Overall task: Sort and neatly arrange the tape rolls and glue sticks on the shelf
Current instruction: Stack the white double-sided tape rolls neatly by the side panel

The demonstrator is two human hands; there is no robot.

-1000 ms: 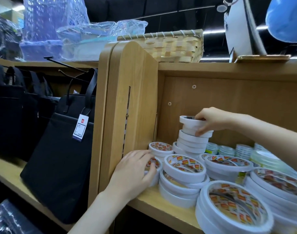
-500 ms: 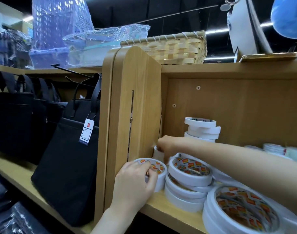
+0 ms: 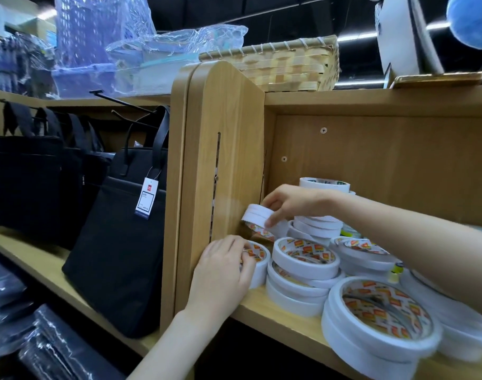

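Many white double-sided tape rolls with orange-patterned cores lie stacked on the wooden shelf. My right hand pinches a small tilted tape roll, lifted just above the shelf beside the left side panel. My left hand grips another small roll that sits on the shelf's front left corner. A middle stack stands right of it, and a large roll lies at the front right. A tall stack rises behind my right wrist. A small yellow glue stick peeks out under my right forearm.
The wooden side panel closes the shelf on the left. Black bags with a price tag hang on the neighbouring shelf. A woven basket and plastic-wrapped boxes sit on top. My right forearm hides the rolls behind it.
My right hand came down from the tall stack, reached to the left corner, and now holds a small roll lifted and tilted. My left hand stays on the front roll.
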